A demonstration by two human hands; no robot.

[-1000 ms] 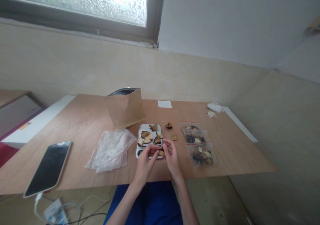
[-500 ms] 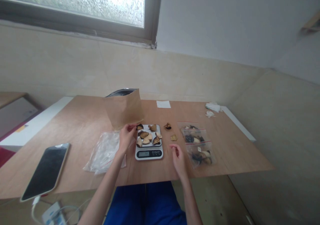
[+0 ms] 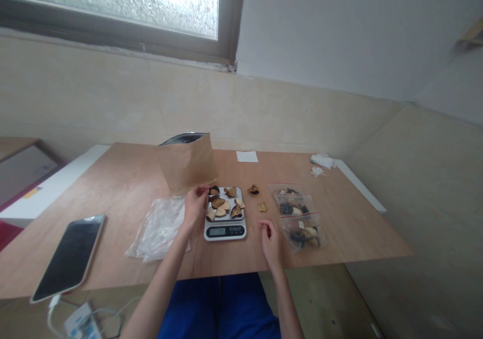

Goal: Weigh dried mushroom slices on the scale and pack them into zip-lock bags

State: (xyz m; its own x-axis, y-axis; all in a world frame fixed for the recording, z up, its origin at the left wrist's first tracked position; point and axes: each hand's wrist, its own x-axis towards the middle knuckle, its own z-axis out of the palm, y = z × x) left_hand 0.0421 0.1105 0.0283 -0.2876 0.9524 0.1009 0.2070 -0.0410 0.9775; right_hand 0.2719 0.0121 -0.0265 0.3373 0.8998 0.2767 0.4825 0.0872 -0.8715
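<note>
A white digital kitchen scale (image 3: 226, 232) carries several dried mushroom slices (image 3: 222, 208), pale with dark brown edges. At its far left corner my left hand (image 3: 195, 205) pinches a dark-edged mushroom slice (image 3: 214, 190) between thumb and fingers. The scale's display is lit, but its digits are too blurred to read. My right hand (image 3: 270, 241) rests on the table right of the scale, fingers curled together, with nothing visible in them. Just beyond it lie a flat yellowish piece (image 3: 262, 207) and a brown curled dried piece (image 3: 253, 189).
An upright brown paper pouch (image 3: 188, 165) gapes behind the scale. Clear plastic bags (image 3: 160, 228) lie left, a phone (image 3: 70, 256) farther left. Filled zip bags (image 3: 304, 233) overlap at right. White paper (image 3: 247, 156) and crumpled tissue (image 3: 322, 161) lie toward the back.
My left hand has shifted slightly right and away from me, and the slice at its fingertips has moved further over the scale's plate. My right hand has moved very slightly right.
</note>
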